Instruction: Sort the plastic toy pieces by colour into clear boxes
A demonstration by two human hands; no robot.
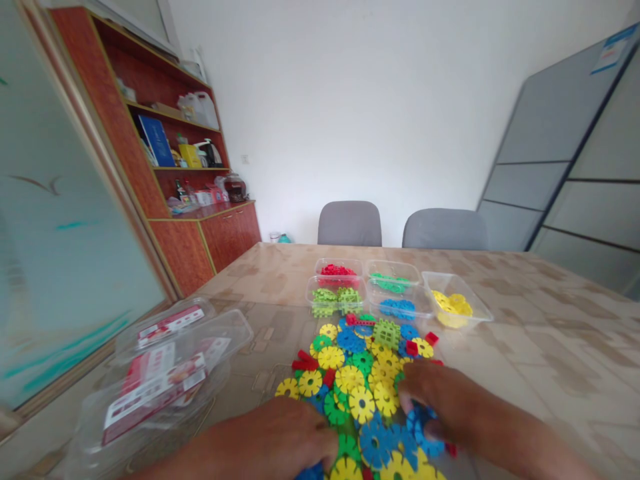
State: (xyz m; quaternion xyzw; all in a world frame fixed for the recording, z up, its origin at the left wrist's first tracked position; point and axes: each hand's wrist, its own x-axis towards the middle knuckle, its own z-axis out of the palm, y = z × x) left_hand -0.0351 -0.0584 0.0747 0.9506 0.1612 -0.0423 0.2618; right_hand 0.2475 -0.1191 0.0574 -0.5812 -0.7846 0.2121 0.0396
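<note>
A heap of plastic snowflake pieces (357, 373) in yellow, blue, green and red lies on the table in front of me. My left hand (280, 437) rests on the heap's near left edge, fingers curled down onto the pieces. My right hand (440, 393) lies on the right side of the heap, its fingertips bent onto blue pieces (420, 427). Whether either hand grips a piece is hidden. Beyond the heap stand several clear tubs: red pieces (337, 270), light green pieces (336, 300), green pieces (390, 281), blue pieces (399, 308) and yellow pieces (453, 305).
Clear lids with red and white labels (165, 370) are stacked at my left on the marbled table (550, 333). Two grey chairs (350, 223) stand at the far side. A red-brown shelf unit (170, 167) is at the left wall, grey panels at the right.
</note>
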